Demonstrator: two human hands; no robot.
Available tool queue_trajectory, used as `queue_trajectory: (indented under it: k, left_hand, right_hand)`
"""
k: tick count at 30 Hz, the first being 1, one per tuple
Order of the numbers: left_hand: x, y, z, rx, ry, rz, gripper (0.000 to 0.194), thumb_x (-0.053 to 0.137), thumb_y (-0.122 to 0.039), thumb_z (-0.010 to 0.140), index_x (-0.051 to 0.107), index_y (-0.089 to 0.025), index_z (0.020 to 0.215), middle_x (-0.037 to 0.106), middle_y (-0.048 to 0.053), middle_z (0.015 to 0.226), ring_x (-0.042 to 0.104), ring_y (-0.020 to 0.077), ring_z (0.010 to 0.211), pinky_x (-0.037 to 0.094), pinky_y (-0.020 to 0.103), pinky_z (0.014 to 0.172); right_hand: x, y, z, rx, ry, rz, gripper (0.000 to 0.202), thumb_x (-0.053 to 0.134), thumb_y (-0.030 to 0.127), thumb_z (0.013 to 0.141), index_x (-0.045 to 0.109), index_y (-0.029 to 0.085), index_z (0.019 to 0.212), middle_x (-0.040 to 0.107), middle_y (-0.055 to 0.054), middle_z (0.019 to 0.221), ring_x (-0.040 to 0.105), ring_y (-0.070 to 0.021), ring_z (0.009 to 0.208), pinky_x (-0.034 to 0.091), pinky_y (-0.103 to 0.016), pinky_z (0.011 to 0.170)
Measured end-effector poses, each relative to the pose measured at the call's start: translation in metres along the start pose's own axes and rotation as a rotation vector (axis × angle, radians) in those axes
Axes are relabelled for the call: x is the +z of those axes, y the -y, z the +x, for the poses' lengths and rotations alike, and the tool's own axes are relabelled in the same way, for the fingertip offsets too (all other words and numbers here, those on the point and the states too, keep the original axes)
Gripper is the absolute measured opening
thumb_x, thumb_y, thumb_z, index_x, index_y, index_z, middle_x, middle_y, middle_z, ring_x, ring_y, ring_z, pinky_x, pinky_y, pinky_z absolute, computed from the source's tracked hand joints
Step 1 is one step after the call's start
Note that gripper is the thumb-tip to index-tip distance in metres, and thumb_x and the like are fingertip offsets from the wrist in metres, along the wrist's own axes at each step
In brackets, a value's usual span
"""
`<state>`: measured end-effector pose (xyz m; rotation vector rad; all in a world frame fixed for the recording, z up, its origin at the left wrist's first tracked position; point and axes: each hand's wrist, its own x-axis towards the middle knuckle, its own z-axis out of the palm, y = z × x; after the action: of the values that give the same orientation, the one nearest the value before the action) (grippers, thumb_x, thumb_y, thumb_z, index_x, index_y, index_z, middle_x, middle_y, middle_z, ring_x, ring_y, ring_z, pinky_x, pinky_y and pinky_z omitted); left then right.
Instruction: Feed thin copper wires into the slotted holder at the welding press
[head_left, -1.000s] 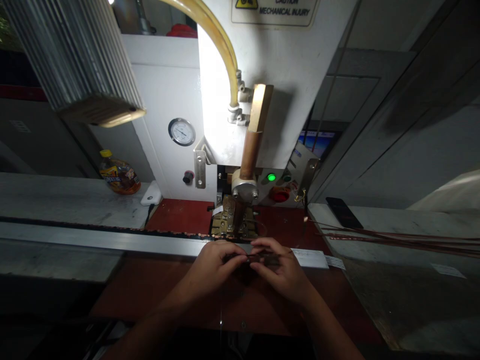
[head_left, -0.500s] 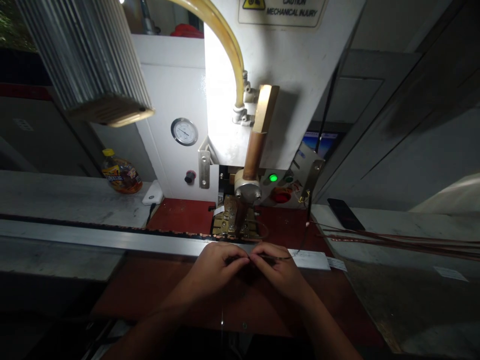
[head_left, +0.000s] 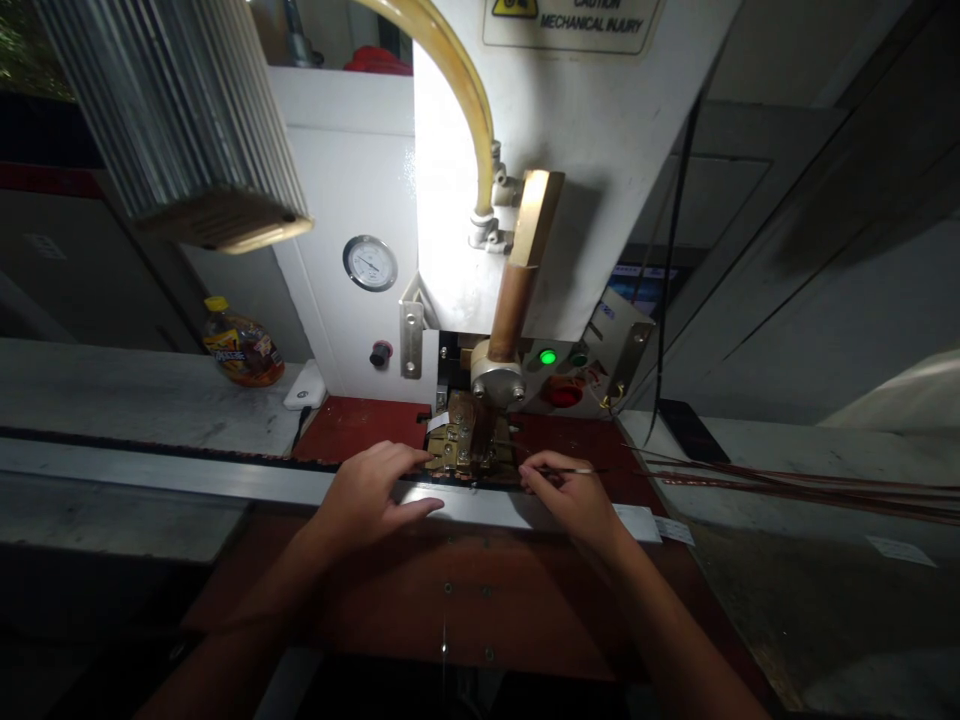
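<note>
My left hand (head_left: 371,490) is open beside the metal clamping fixture (head_left: 457,440). Its fingers stretch toward the fixture's left side, and the thumb lies apart over the silver rail (head_left: 502,512). At the fixture's right, my right hand (head_left: 566,490) is closed in a pinch on a thin dark strip (head_left: 589,470), which runs out to the right. The tip inside the fingers is hidden. A black strip edged with copper-coloured bits (head_left: 300,462) lies along the rail. Above the fixture stands a copper-coloured press rod (head_left: 510,310).
Behind is a white machine with a gauge (head_left: 370,263), a lit green button (head_left: 548,357) and a red button (head_left: 564,391). Long copper-coloured rods (head_left: 795,490) and a phone (head_left: 694,432) lie at right. A bottle (head_left: 241,345) stands at left. A black cord (head_left: 675,230) hangs at right.
My hands were together in front of the rail, fingertips meeting on the thin strip. Now they are apart and farther forward: the left has opened at the fixture, the right keeps its pinch.
</note>
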<state>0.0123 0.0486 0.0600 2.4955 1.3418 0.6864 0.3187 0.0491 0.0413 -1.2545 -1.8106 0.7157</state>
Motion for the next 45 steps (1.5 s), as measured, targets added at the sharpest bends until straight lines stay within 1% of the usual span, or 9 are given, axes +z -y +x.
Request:
queue_trajectory:
  k: [7, 11, 15, 18, 22, 29, 35, 40, 45]
  left_hand:
    - [-0.010, 0.028, 0.005, -0.016, 0.257, 0.268, 0.075, 0.064, -0.078, 0.078, 0.065, -0.021, 0.126, 0.070, 0.011, 0.123, 0.064, 0.0328, 0.113, 0.047, 0.042, 0.095]
    - [-0.014, 0.035, 0.012, -0.026, 0.442, 0.284, 0.072, 0.058, -0.081, 0.080, 0.068, -0.022, 0.121, 0.073, 0.011, 0.117, 0.068, 0.0343, 0.109, 0.048, 0.040, 0.090]
    - [-0.020, 0.037, 0.023, -0.093, 0.512, 0.217, 0.066, 0.052, -0.080, 0.084, 0.071, -0.024, 0.111, 0.076, 0.011, 0.112, 0.070, 0.0330, 0.102, 0.049, 0.036, 0.080]
    - [-0.023, 0.033, 0.033, -0.140, 0.504, 0.146, 0.058, 0.046, -0.074, 0.091, 0.071, -0.024, 0.106, 0.077, 0.009, 0.107, 0.071, 0.0301, 0.095, 0.048, 0.033, 0.074]
    - [-0.019, 0.025, 0.040, -0.105, 0.469, 0.072, 0.052, 0.046, -0.069, 0.092, 0.070, -0.024, 0.100, 0.077, 0.007, 0.100, 0.071, 0.0267, 0.087, 0.046, 0.031, 0.070]
    - [-0.010, 0.027, 0.015, -0.017, 0.355, 0.221, 0.060, 0.061, -0.077, 0.081, 0.067, -0.024, 0.109, 0.074, 0.008, 0.110, 0.069, 0.0304, 0.103, 0.048, 0.034, 0.084]
    - [-0.008, 0.024, -0.001, -0.008, 0.330, 0.295, 0.071, 0.061, -0.082, 0.077, 0.066, -0.022, 0.115, 0.073, 0.011, 0.107, 0.068, 0.0327, 0.102, 0.048, 0.039, 0.087]
    - [-0.001, 0.020, -0.007, -0.045, 0.285, 0.346, 0.065, 0.070, -0.070, 0.077, 0.065, -0.022, 0.120, 0.072, 0.012, 0.113, 0.067, 0.0347, 0.102, 0.049, 0.043, 0.088]
    - [0.004, 0.025, -0.010, -0.053, 0.254, 0.352, 0.066, 0.068, -0.072, 0.078, 0.065, -0.020, 0.119, 0.072, 0.014, 0.112, 0.067, 0.0368, 0.101, 0.049, 0.046, 0.087]
  right_hand:
    - [-0.003, -0.004, 0.014, 0.099, 0.008, -0.102, 0.028, 0.055, 0.045, 0.087, 0.066, 0.022, 0.075, 0.070, -0.004, 0.070, 0.065, -0.0201, 0.066, 0.047, -0.029, 0.060]
    - [-0.002, -0.008, 0.018, 0.122, 0.027, -0.117, 0.029, 0.054, 0.045, 0.086, 0.067, 0.022, 0.077, 0.072, -0.006, 0.073, 0.067, -0.0212, 0.068, 0.048, -0.030, 0.061]
    - [0.000, -0.010, 0.018, 0.117, 0.038, -0.118, 0.028, 0.056, 0.044, 0.086, 0.069, 0.021, 0.077, 0.074, -0.007, 0.076, 0.067, -0.0216, 0.069, 0.049, -0.030, 0.062]
    - [0.000, -0.010, 0.018, 0.109, 0.044, -0.107, 0.028, 0.056, 0.043, 0.086, 0.070, 0.022, 0.075, 0.076, -0.007, 0.077, 0.069, -0.0217, 0.070, 0.049, -0.030, 0.063]
    - [-0.002, -0.008, 0.018, 0.101, 0.066, -0.081, 0.030, 0.055, 0.043, 0.088, 0.072, 0.022, 0.074, 0.076, -0.006, 0.074, 0.070, -0.0214, 0.068, 0.051, -0.030, 0.064]
    - [-0.002, -0.007, 0.015, 0.099, 0.081, -0.049, 0.018, 0.065, 0.036, 0.080, 0.076, 0.023, 0.074, 0.077, -0.003, 0.076, 0.070, -0.0212, 0.071, 0.051, -0.030, 0.067]
    - [0.000, -0.005, 0.018, 0.097, 0.092, -0.092, 0.019, 0.062, 0.037, 0.082, 0.071, 0.022, 0.074, 0.073, -0.002, 0.073, 0.066, -0.0189, 0.069, 0.047, -0.027, 0.063]
    - [0.001, -0.005, 0.021, 0.105, 0.150, -0.071, 0.024, 0.059, 0.038, 0.086, 0.074, 0.022, 0.076, 0.077, -0.004, 0.077, 0.070, -0.0210, 0.073, 0.051, -0.029, 0.067]
    - [0.004, -0.009, 0.018, 0.112, 0.078, 0.009, 0.024, 0.062, 0.038, 0.085, 0.078, 0.023, 0.074, 0.078, -0.004, 0.074, 0.072, -0.0229, 0.071, 0.053, -0.031, 0.068]
